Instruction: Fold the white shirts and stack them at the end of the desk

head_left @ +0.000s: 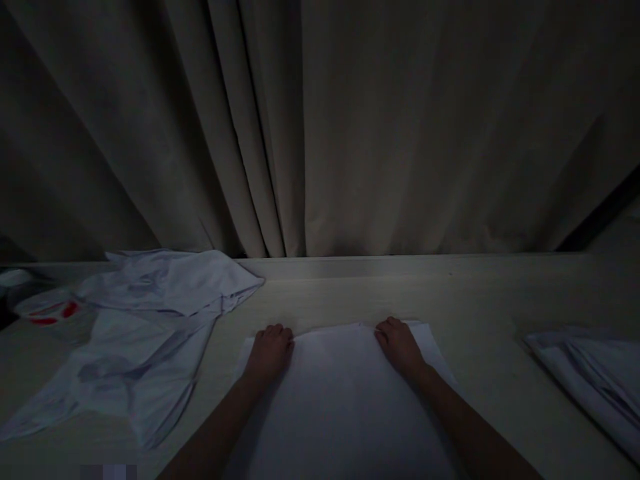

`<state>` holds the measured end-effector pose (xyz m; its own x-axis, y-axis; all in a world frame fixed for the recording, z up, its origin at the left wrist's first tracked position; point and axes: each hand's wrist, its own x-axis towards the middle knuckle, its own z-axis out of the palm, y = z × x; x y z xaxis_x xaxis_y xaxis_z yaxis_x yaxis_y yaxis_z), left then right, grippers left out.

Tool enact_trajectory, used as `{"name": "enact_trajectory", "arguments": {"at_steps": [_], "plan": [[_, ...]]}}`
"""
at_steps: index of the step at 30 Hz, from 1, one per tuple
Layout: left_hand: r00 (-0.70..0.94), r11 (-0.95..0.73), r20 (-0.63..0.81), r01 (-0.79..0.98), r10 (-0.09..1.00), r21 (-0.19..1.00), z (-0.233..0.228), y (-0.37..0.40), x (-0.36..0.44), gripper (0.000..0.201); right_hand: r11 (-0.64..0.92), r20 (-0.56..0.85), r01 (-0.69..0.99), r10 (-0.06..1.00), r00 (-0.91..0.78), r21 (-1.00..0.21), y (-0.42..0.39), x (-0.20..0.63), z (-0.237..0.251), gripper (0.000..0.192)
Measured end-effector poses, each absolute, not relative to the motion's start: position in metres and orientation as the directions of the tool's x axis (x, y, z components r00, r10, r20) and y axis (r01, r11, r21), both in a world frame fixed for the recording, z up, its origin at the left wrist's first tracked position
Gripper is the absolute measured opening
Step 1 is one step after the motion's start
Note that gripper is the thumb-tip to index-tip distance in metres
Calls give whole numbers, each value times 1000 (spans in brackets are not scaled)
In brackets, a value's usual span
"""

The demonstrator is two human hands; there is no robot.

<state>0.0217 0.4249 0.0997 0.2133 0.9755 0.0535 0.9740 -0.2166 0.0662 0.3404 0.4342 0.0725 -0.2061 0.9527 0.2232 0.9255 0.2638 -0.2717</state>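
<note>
Table [500,293]: hands [270,350] on white cloth [345,393]

Folded cloth [345,393] bottom centre on table [490,293], both hands [270,350] on its far edge, crumpled garment [150,333] left, cloth stack [595,380] right, curtain [350,127] behind.

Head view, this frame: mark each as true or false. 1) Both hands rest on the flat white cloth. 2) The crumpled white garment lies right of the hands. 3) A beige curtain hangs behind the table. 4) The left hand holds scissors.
1) True: the left hand and right hand lie on the far edge of the flat white cloth.
2) False: the crumpled white garment lies to their left.
3) True: the beige curtain hangs behind the pale wooden table.
4) False: it holds no tool.
</note>
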Motion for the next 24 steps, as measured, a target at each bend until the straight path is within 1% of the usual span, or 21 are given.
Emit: {"name": "enact_trajectory", "arguments": {"at_steps": [4, 6, 7, 8, 10, 13, 16, 18, 21, 22, 24], "plan": [[151, -153, 26, 965, 988, 212, 121, 433, 14, 19, 300, 248, 909, 941, -232, -289, 436, 349, 89, 29], [145, -139, -4, 959, 989, 247, 134, 439, 10, 21, 320, 257, 906, 933, -251, -277, 441, 352, 98, 30], [145, -138, -10, 960, 989, 242, 140, 442, 8, 23, 326, 253, 907, 931, -261, -265, 444, 353, 101, 30], [147, -141, -13, 964, 989, 224, 144, 446, 7, 25, 329, 241, 911, 932, -271, -248, 448, 353, 104, 30], [147, -144, -11, 979, 989, 147, 145, 452, 7, 26, 325, 199, 924, 937, -286, -200, 459, 350, 104, 29], [120, -119, -12, 992, 993, 27, 128, 458, 11, 28, 279, 120, 951, 957, -264, -136, 473, 343, 94, 26], [74, -74, -10, 997, 997, -8, 105, 458, 15, 32, 224, 71, 968, 974, -217, -113, 478, 336, 79, 23], [71, -69, 34, 997, 997, -43, 95, 455, 16, 35, 220, 93, 971, 973, -211, -96, 476, 333, 74, 21], [106, -90, 160, 991, 981, -103, 93, 447, 13, 35, 247, 217, 966, 950, -225, -80, 467, 324, 76, 20], [119, -98, 196, 989, 973, -112, 94, 444, 11, 35, 268, 256, 959, 937, -238, -92, 464, 319, 78, 21], [158, -135, 223, 984, 962, -115, 97, 438, 5, 34, 352, 293, 925, 907, -301, -140, 459, 308, 82, 23]]}}
